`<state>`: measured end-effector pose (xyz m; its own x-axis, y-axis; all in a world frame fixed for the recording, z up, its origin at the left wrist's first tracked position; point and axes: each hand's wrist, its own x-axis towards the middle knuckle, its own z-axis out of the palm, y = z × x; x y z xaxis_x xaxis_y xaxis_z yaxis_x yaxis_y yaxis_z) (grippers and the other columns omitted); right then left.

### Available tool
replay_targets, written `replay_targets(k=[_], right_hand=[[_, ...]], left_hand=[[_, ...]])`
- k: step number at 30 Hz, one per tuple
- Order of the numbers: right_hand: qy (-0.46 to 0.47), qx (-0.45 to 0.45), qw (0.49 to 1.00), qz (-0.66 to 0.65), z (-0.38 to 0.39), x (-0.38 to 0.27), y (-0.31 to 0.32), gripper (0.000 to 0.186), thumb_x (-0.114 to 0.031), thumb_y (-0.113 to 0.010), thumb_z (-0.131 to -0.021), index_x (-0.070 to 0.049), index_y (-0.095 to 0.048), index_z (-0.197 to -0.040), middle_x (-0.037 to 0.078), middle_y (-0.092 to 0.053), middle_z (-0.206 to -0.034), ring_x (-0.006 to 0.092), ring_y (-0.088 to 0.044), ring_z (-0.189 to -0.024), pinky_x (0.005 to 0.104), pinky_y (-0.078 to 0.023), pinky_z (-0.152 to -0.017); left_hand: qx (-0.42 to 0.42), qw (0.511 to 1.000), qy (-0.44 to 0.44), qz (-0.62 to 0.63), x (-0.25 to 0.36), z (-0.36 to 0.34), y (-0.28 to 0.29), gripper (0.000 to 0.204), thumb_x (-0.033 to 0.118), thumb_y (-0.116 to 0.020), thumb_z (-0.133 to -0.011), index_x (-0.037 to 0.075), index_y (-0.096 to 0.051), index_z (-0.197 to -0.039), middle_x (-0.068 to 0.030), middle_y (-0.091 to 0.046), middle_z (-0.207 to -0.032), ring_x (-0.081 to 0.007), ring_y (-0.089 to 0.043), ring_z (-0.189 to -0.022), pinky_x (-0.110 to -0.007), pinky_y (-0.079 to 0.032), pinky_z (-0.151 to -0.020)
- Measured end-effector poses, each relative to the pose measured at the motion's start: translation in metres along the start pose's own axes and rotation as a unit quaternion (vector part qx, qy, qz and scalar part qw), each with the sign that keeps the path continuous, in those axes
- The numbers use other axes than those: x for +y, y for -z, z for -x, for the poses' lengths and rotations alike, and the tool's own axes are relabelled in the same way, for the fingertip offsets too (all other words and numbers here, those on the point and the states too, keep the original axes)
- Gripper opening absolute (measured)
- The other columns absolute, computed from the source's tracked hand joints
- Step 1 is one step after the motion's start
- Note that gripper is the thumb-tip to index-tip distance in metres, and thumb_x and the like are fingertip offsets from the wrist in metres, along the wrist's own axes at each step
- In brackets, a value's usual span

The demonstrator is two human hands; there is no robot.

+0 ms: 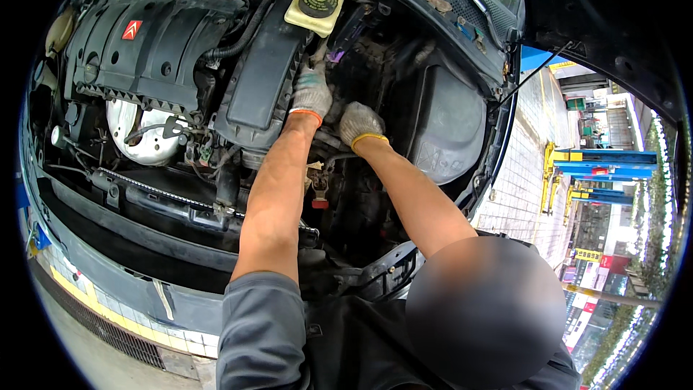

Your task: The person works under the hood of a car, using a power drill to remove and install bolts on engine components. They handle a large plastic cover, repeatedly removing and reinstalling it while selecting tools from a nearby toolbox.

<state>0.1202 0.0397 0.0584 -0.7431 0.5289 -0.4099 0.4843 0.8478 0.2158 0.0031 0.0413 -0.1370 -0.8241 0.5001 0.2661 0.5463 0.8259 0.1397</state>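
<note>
Both my hands wear grey knit gloves and reach into the engine bay. My left hand (313, 89), with an orange cuff, is closed in the gap beside the long black plastic housing (264, 76), just below the yellowish reservoir (315, 6) with its round black cap. What its fingers hold is hidden. A small purple part (336, 56) shows beside its fingertips. My right hand (360, 122), with a yellow cuff, is curled lower and to the right, knuckles up, over the dark recess. Whatever lies under its fingers is out of sight.
The black engine cover (155, 47) is at the left. A large smooth grey-black box (449, 124) stands right of my hands. A red part (320, 204) sits between my forearms. The thin hood prop (538, 72) slants at the right. Blue lift arms (606, 164) stand farther off.
</note>
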Motion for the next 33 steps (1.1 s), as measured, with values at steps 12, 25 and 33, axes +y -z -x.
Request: replay_targets(k=[12,25,33], right_hand=[[0.050,0.015,0.998,-0.031,-0.008,0.003,-0.004,0.023,-0.016,-0.062,-0.089,-0.004,-0.078,-0.101,0.021,-0.076,-0.107,0.0358,-0.075,-0.099,0.0448,-0.061,-0.080],[0.040,0.013,0.999,-0.020,0.001,-0.012,0.006,0.027,-0.023,-0.064,-0.093,-0.009,-0.079,-0.110,0.013,-0.077,-0.112,0.0301,-0.075,-0.104,0.0446,-0.061,-0.081],[0.112,-0.023,0.993,-0.035,-0.003,0.004,0.004,0.029,-0.026,-0.063,-0.095,-0.008,-0.078,-0.112,0.014,-0.076,-0.115,0.0306,-0.074,-0.105,0.0422,-0.059,-0.087]], left_hand=[[-0.039,0.982,-0.022,0.183,-0.023,-0.013,0.070,0.080,0.041,-0.075,-0.088,0.011,-0.041,-0.153,-0.0362,-0.046,-0.135,-0.0409,-0.063,-0.109,-0.044,-0.056,-0.096],[-0.071,0.960,-0.057,0.264,-0.029,-0.004,0.128,0.092,0.029,-0.080,-0.084,0.015,-0.031,-0.160,-0.0356,-0.057,-0.136,-0.0476,-0.058,-0.126,-0.047,-0.052,-0.103],[-0.130,0.862,0.012,0.490,-0.032,-0.019,0.152,0.048,0.011,-0.066,-0.090,-0.001,-0.062,-0.136,-0.0239,-0.067,-0.132,-0.0359,-0.063,-0.126,-0.041,-0.049,-0.108]])
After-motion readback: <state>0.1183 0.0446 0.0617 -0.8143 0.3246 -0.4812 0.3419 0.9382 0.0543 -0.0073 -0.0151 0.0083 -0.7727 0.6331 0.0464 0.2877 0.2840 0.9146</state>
